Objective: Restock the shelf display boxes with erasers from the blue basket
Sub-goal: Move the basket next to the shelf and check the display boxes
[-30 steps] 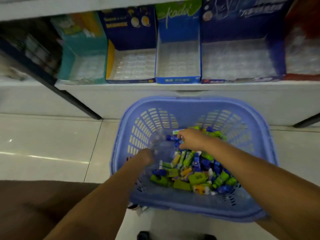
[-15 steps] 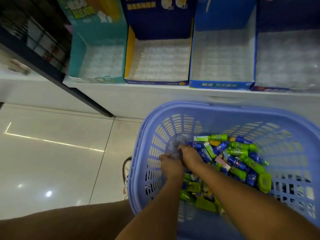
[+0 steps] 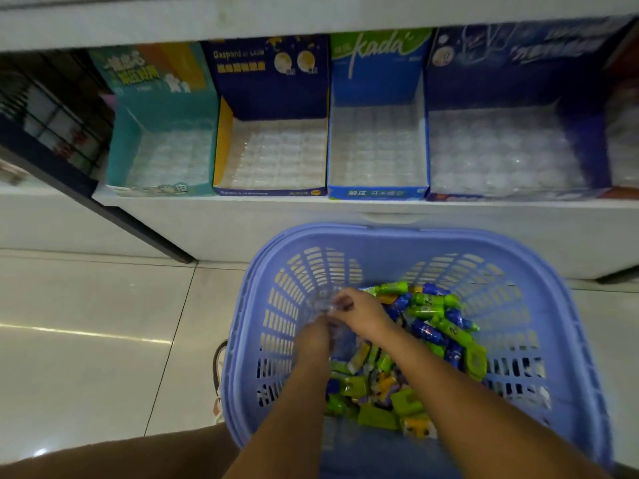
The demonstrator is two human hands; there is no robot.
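Head view: below the white shelf (image 3: 311, 205), the blue basket (image 3: 397, 233) stands on the tiled floor (image 3: 86, 305), close against the shelf's base. Both hands are down inside it, near its left wall. The left hand (image 3: 313, 337) grips a crumpled clear plastic wrap (image 3: 320, 300) from below, and the right hand (image 3: 361, 312) pinches the same wrap at its top. Motion blur hides whether anything is inside it.

The step in hand looks like opening or clearing this wrap before any erasers go up. It is best done low over the basket, so that anything falling out lands back in the pile. The left hand should anchor the wrap while the right peels, and the pull should be gentle because thin film tears unevenly.

Along the shelf's front edge, the widest container is the dark blue box (image 3: 584, 146) at the right. Next to it come the blue box (image 3: 378, 192), the navy box (image 3: 269, 84) with a yellow side, and the teal box (image 3: 124, 150) at the left end. Each holds only a clear moulded tray (image 3: 498, 153) with no erasers in its pockets. A red box (image 3: 622, 193) is cut off at the right corner. The erasers (image 3: 428, 307), green, blue and yellow, lie heaped across the basket's middle and right, so restocking seems barely begun.
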